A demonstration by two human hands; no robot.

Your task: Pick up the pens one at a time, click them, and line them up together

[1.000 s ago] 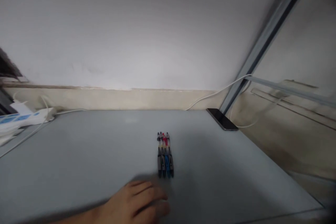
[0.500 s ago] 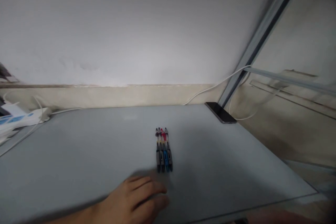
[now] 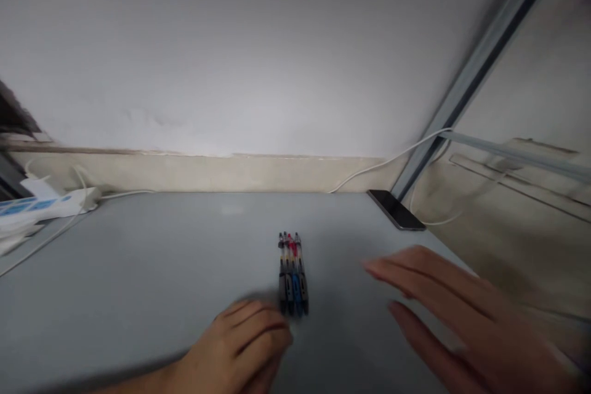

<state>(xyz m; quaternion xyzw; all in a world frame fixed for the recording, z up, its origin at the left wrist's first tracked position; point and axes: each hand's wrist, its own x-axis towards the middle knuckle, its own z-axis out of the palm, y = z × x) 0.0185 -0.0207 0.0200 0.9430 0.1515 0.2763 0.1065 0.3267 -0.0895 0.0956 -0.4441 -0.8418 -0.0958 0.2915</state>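
Several pens point(image 3: 293, 277) lie side by side on the grey table, lengthwise to me. Their caps or dark ends point towards me; one is blue, the others dark grey, and a red tip shows at the far end of one. Close by the near ends of the pens, my left hand point(image 3: 247, 341) rests with its fingers curled together; nothing shows in it, and its thumb is partly hidden. My right hand point(image 3: 455, 314), blurred by motion, hangs over the table to the right of the pens, thumb and fingers apart and holding nothing.
A black phone point(image 3: 396, 209) lies at the back right corner beside a metal post point(image 3: 427, 148). A white power strip point(image 3: 69, 203) with cables sits at the far left. A white cable point(image 3: 369, 167) runs along the wall point(image 3: 258, 74) at the back.
My right hand has risen into view from the lower right edge. My left hand's fingers have curled in closer. The view has shifted slightly; the pens keep their arrangement.
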